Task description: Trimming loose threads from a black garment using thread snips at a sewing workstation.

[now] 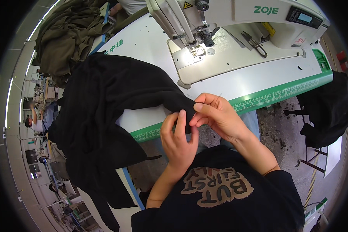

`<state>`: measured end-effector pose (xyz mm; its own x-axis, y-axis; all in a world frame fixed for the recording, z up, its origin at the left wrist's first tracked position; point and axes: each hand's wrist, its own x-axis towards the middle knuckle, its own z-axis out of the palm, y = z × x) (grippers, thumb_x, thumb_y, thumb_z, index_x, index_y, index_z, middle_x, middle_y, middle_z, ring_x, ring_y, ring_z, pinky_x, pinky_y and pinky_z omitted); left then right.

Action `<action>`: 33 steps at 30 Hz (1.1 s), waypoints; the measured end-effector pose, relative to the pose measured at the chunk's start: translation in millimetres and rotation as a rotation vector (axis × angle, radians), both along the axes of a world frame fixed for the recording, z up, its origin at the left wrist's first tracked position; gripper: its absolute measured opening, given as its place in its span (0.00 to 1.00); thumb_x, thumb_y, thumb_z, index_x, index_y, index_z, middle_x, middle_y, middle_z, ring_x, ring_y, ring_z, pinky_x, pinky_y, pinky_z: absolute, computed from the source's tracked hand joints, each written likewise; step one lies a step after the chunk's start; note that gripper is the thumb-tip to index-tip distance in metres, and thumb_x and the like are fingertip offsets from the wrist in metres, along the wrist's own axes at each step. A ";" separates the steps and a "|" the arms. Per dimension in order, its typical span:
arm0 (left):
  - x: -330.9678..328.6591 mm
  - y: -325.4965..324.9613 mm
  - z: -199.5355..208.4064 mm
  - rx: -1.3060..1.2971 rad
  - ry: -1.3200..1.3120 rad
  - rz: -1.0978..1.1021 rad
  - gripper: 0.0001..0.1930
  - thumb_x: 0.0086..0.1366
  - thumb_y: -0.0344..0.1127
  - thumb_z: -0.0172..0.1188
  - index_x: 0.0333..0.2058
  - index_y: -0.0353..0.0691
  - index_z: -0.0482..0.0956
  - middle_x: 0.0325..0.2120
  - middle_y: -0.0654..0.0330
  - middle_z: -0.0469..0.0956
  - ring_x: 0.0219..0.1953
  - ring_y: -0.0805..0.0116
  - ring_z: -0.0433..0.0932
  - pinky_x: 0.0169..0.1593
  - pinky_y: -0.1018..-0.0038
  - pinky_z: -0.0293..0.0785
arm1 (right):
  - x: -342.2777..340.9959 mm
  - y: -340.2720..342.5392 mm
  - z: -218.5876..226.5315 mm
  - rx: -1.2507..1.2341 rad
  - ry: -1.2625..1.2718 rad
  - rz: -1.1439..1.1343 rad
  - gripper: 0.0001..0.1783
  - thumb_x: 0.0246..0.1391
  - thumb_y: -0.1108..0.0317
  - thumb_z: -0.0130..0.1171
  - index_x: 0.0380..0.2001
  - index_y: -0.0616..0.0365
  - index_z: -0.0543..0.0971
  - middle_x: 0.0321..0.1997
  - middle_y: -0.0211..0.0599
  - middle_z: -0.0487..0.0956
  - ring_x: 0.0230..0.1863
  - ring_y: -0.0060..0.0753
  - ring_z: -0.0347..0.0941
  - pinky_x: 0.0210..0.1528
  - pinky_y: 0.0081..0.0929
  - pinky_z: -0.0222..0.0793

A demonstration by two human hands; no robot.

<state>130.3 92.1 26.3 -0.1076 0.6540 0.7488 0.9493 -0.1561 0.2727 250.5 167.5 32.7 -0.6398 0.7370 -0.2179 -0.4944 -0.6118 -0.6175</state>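
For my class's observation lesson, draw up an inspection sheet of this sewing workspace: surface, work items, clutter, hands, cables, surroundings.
Surface: white tabletop with a green ruled front edge.
Work items: black cloth draped across the table's left side and hanging past its front; white sewing machine, needle area lit; scissors lying on its bed.
Clutter: small dark scraps on the tabletop; more on the floor.
Hands: right hand pinches the cloth's end; left hand touches it with its fingers, grip unclear.
Cables: nothing seen on the tabletop.
Surroundings: olive-brown garment pile, upper left; dark fabric heap, right; another person, far left.
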 end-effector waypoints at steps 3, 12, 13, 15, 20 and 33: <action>-18.2 -13.0 8.6 0.013 0.101 -0.054 0.21 0.51 0.23 0.64 0.46 0.40 0.77 0.32 0.60 0.73 0.32 0.63 0.73 0.34 0.71 0.68 | 0.5 -9.5 9.6 -0.088 0.029 0.119 0.07 0.60 0.69 0.57 0.36 0.63 0.74 0.27 0.33 0.78 0.29 0.26 0.80 0.32 0.17 0.76; -44.7 -15.2 49.2 -0.352 0.089 -0.227 0.17 0.47 0.20 0.64 0.38 0.39 0.82 0.24 0.61 0.72 0.22 0.63 0.71 0.28 0.70 0.67 | 3.2 -11.8 -4.1 -0.002 -0.070 0.179 0.09 0.60 0.67 0.56 0.37 0.64 0.75 0.27 0.35 0.79 0.27 0.22 0.77 0.32 0.16 0.75; -45.7 -15.3 47.3 -0.355 0.089 -0.230 0.17 0.47 0.20 0.64 0.38 0.39 0.82 0.24 0.61 0.72 0.22 0.63 0.71 0.28 0.70 0.67 | 4.1 -10.7 -4.8 0.013 -0.078 0.178 0.09 0.60 0.67 0.56 0.37 0.64 0.75 0.27 0.34 0.79 0.26 0.21 0.77 0.32 0.16 0.74; -47.4 -15.3 41.6 -0.362 0.054 -0.242 0.15 0.48 0.21 0.65 0.37 0.38 0.82 0.24 0.60 0.72 0.22 0.64 0.71 0.29 0.73 0.68 | 6.6 -7.2 -7.7 0.041 -0.097 0.176 0.10 0.60 0.66 0.56 0.37 0.64 0.75 0.26 0.34 0.79 0.25 0.20 0.76 0.32 0.16 0.74; -47.2 -13.2 38.9 -0.415 -0.360 -0.281 0.09 0.54 0.24 0.65 0.35 0.35 0.80 0.27 0.60 0.75 0.28 0.71 0.73 0.33 0.78 0.69 | 26.9 20.0 -5.8 0.402 -0.381 0.048 0.10 0.60 0.67 0.55 0.40 0.63 0.76 0.32 0.35 0.79 0.32 0.23 0.77 0.37 0.20 0.72; -64.2 -18.5 32.5 -0.505 -1.207 -0.309 0.06 0.62 0.26 0.62 0.36 0.31 0.77 0.31 0.67 0.77 0.34 0.82 0.72 0.40 0.86 0.69 | 67.7 100.5 -29.3 1.469 -1.815 -0.982 0.16 0.53 0.69 0.58 0.46 0.55 0.75 0.47 0.39 0.76 0.51 0.43 0.70 0.50 0.34 0.69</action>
